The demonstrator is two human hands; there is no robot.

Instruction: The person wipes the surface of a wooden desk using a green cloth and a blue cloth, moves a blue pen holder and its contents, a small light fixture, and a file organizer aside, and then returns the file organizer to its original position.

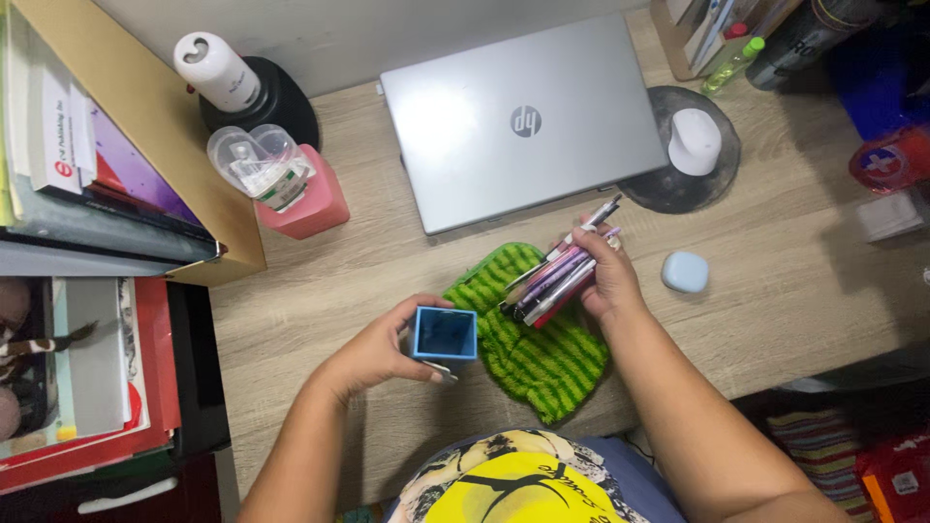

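My left hand grips a small square blue cup, open end up, just above the wooden desk. My right hand is closed around a bundle of pens and markers, held at a slant with the tips pointing up to the right. Between and under both hands a green striped cloth lies bunched on the desk. The pens hover over the cloth's upper edge, a short way right of the cup.
A closed silver laptop lies behind the hands. A white mouse rests on a round dark pad; a pale blue case sits nearby. Pink container and white bottle stand back left, beside stacked books.
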